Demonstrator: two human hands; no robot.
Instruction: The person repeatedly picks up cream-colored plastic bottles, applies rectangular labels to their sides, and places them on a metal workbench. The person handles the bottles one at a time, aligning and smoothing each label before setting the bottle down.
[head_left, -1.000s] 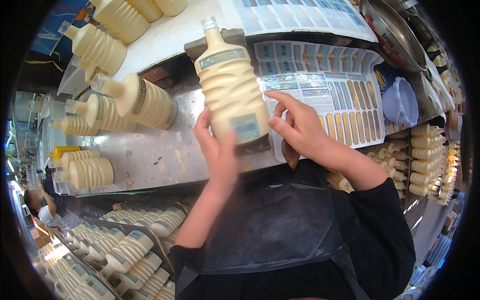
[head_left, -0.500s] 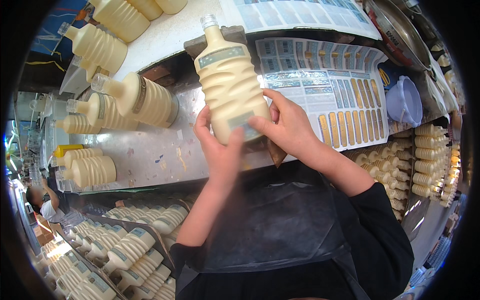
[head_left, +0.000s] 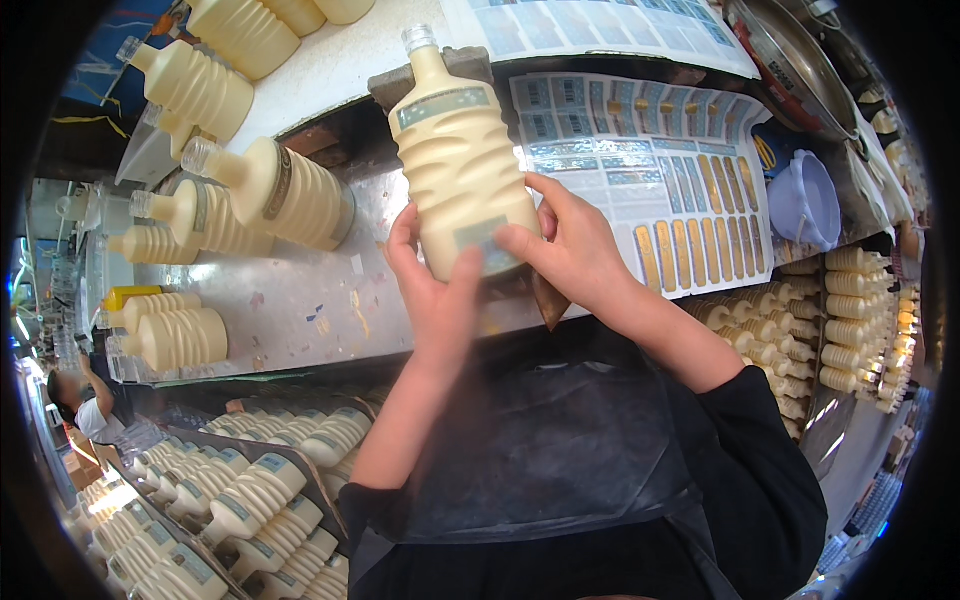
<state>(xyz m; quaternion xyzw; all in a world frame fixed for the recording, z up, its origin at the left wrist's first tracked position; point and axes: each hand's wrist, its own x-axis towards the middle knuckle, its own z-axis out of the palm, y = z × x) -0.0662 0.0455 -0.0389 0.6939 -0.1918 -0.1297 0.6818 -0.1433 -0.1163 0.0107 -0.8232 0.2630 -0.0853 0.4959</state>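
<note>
A cream-coloured bottle (head_left: 455,160) with wavy ridges and a clear threaded neck lies in front of me, its neck pointing away and resting against a dark block (head_left: 475,68). One blue-grey label band crosses its shoulder; a small blue label (head_left: 482,240) sits near its base. My left hand (head_left: 440,285) is closed on the left side of the base, its thumb at the small label and blurred. On the right side my right hand (head_left: 575,240) grips the base, thumb pressed on the label's edge. Beside it lies a label sheet (head_left: 640,205) with blue and gold strips.
More cream bottles (head_left: 290,195) stand on the metal bench (head_left: 300,320) to the left. A second label sheet (head_left: 600,25) lies at the back. At the right hangs a lilac bucket (head_left: 805,200). Racked bottles (head_left: 260,495) fill the lower left, near another person (head_left: 95,405).
Both hands stay at the bottle's base, with the left thumb shifted slightly. The whole view has moved very little.
</note>
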